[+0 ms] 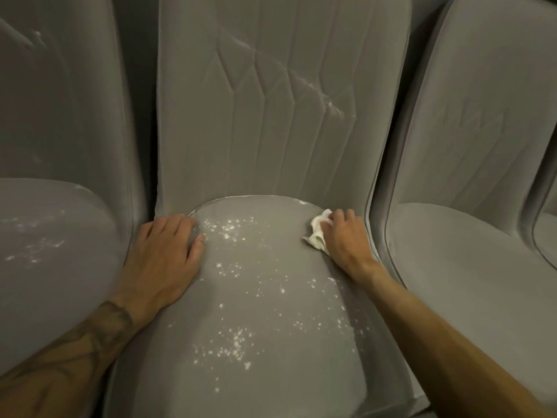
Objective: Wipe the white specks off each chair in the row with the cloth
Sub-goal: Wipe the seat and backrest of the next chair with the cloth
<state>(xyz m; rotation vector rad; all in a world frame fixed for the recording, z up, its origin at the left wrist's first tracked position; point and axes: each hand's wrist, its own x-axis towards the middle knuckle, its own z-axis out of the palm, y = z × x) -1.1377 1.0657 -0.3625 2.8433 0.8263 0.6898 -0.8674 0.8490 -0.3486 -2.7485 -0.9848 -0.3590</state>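
A grey padded chair (265,164) fills the middle of the head view. White specks (238,342) are scattered over its seat, and a white streak (313,86) runs down its backrest. My right hand (343,236) grips a crumpled white cloth (318,233) and presses it on the seat's back right corner. My left hand (168,254) lies flat on the seat's back left edge, fingers straight, holding nothing.
A second grey chair (45,236) on the left carries faint white specks on its seat. To the right stands another grey chair (470,251) whose seat shows no specks. The chairs stand close side by side with narrow dark gaps between them.
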